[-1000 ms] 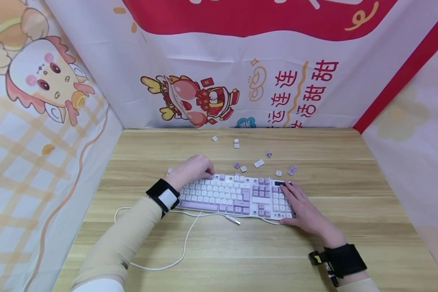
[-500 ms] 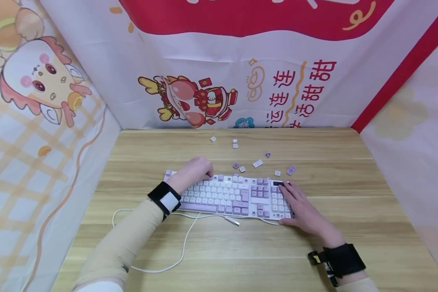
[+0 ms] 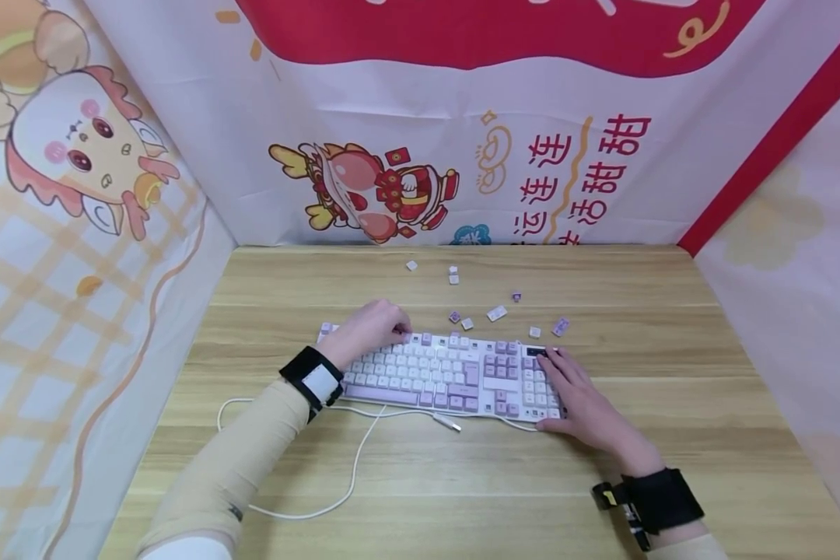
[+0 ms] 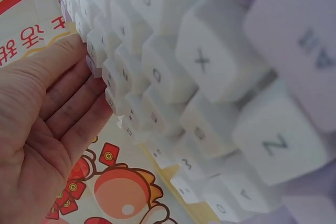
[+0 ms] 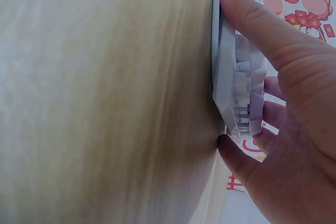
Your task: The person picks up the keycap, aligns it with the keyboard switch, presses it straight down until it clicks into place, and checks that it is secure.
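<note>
A white and lilac keyboard (image 3: 420, 373) lies flat on the table, with gaps along its top row where keycaps are off. My left hand (image 3: 371, 330) reaches over its left half to the top row. There the thumb and fingers pinch a lilac keycap (image 4: 93, 65) at the far edge, partly hidden by the fingers. My right hand (image 3: 586, 403) grips the right end of the keyboard. In the right wrist view its thumb (image 5: 247, 6) presses on the near edge, while the other fingers spread over the number keys and the right side.
Several loose keycaps lie behind the keyboard, among them a long white one (image 3: 496, 313) and a long lilac one (image 3: 561, 327). A white cable (image 3: 353, 474) loops in front, its USB plug (image 3: 446, 421) near the keyboard's front edge. Printed cloth (image 3: 392, 101) hangs behind the table.
The left hand makes only slight movements at the same spot in the top row. The right hand, keyboard and loose keycaps stay where they were.
</note>
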The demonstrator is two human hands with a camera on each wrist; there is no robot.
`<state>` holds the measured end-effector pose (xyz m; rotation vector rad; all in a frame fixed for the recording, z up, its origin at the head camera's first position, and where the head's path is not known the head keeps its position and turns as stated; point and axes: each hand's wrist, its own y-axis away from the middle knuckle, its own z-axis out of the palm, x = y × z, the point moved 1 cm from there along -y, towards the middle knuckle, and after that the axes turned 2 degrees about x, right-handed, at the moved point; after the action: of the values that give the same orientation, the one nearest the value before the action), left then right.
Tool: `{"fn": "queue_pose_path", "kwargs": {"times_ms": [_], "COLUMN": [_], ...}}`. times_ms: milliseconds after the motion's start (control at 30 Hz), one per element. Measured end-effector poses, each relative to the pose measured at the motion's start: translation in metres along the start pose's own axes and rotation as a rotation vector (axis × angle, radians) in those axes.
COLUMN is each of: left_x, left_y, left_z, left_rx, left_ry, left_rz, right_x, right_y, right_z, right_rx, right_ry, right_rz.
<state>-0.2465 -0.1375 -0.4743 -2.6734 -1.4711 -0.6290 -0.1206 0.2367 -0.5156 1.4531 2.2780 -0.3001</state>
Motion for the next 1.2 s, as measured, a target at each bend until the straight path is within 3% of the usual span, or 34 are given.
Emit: {"fn": "queue_pose_path", "kwargs": {"times_ms": [233,533,700,833,933,1200], "left_x": [-0.006,-0.012,-0.015,-0.019,-0.019,-0.018], "left_y": [0.002,0.002,0.006,0.011,0.010,-0.006], "left_z": [-0.004,-0.008,-0.019,-0.029,-0.034,-0.033], "left_rx": [-0.023,-0.062,-0.082,-0.045,-0.007,0.038], "left_ry": [0.086,0.121,0.105,0.079,0.069,0.005], "left_rz": [-0.016,-0.027,-0.057,-0.104,-0.099,-0.088], "right_x": [0.000,0.001,0.000,0.000,0.000,0.002], "right_y": [0.000,0.000,0.000,0.000,0.000,0.001], "right_z": [0.000,-0.001,-0.001,-0.001,-0.001,0.001], "right_rx": [0.010,-0.008,-0.004,-0.005,0.001,0.025], "right_ry": [0.004,0.002,0.004,0.005,0.003,0.004], "right_rz": [-0.001,0.005,-0.001,-0.001,-0.002,-0.017]}}
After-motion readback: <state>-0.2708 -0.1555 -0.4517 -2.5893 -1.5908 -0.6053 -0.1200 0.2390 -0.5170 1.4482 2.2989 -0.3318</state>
